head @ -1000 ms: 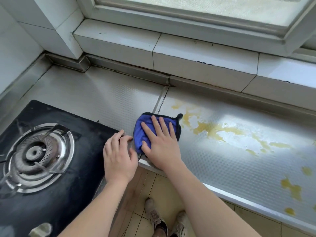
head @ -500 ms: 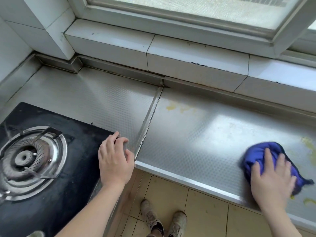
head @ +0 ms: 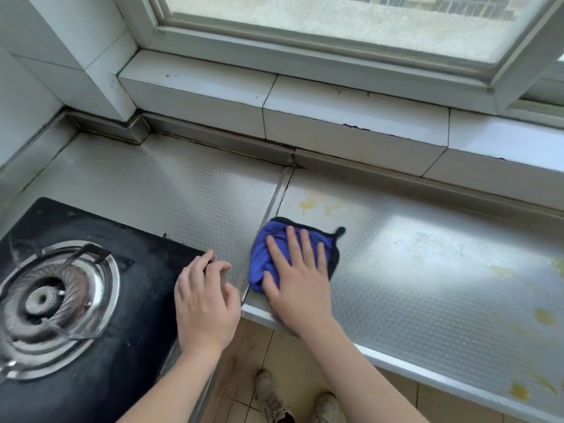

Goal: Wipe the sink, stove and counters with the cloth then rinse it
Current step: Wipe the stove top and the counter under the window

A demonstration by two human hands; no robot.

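While left hand (head: 207, 303) rests flat (beside stove (head: 91, 300)), flat right hand (head: 300, 288) presses cloth (head: 268, 248)

- The right hand (head: 300, 282) and the blue cloth (head: 274, 254) under it have swept back from the right end of the surface (head: 427, 300) to the seam (head: 268, 221) by the stove.
- The thick yellow spill seen a second ago is mostly gone; faint smears (head: 311, 204) and scattered spots (head: 544, 328) remain.
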